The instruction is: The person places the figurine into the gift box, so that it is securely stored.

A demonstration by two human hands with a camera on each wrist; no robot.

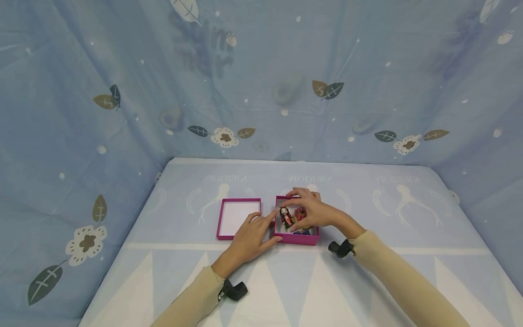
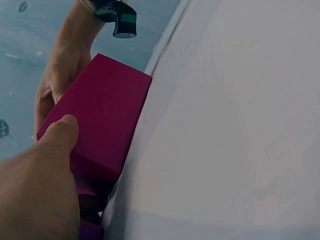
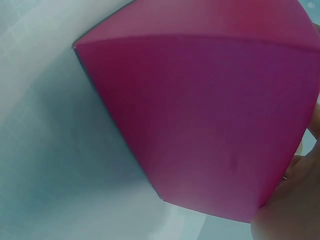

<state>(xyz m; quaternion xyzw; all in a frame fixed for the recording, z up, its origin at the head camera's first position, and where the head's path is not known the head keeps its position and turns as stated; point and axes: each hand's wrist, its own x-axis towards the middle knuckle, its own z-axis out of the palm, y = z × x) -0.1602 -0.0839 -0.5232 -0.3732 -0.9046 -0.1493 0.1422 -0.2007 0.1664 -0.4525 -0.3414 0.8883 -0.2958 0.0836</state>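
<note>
A magenta box (image 1: 295,238) with a pale inside stands on the table, holding small figurines. One is a dark-haired doll figurine (image 1: 284,217) in red and green; beside it, partly under the palm, is a reddish-pink animal figurine (image 1: 300,212). My right hand (image 1: 312,210) reaches over the box and pinches the doll figurine, thumb near its base and forefinger near its head. My left hand (image 1: 252,236) rests against the box's left side, fingers extended, its thumb (image 2: 65,131) pressing the outer wall. Other contents lie partly hidden under my right hand.
Left of the box lies its magenta-rimmed lid (image 1: 219,220), white inside facing up, with my left fingers over its right edge. A patterned cloth covers the table (image 1: 359,281). Blue fabric walls (image 1: 261,91) rise behind and at both sides.
</note>
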